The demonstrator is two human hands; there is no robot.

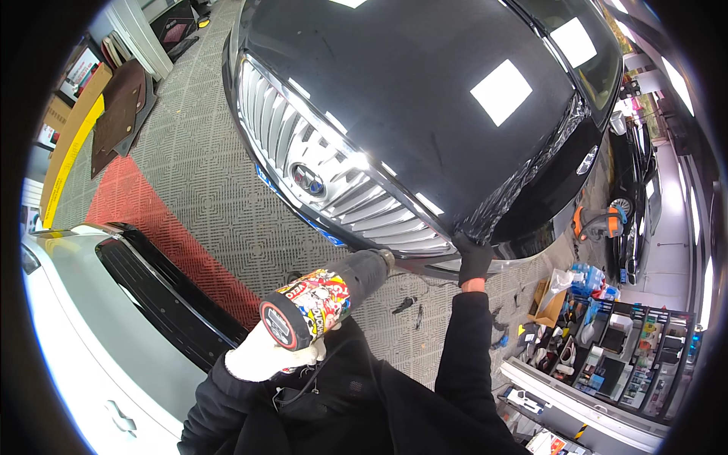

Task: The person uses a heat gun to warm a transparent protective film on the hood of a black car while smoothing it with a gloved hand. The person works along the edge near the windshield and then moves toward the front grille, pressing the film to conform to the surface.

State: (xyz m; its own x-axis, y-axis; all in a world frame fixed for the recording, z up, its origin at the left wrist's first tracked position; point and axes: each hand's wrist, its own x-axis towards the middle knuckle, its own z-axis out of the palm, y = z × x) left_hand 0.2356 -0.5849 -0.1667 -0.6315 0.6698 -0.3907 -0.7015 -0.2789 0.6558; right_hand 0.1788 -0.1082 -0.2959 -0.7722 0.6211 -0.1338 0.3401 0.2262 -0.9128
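My left hand (265, 355), in a white glove, is wrapped round the handle of a heat gun (326, 294) covered in colourful stickers. The gun's metal nozzle points toward the lower front corner of a black car, just below its chrome grille (307, 163). At that same corner my right hand (475, 262), in a black glove, grips the edge of black film (504, 199). The film lies wrinkled and bunched along the side of the hood (409, 83). My right fingertips are partly lost against the dark film.
Close on my left stands a white car (72, 303). Dark floor mats (125, 106) lean by a yellow-edged board. To the right are an orange machine (599, 223), a cardboard box (547, 305) and a cluttered tool cart (607, 356). Dark scraps (405, 305) lie on the grated floor.
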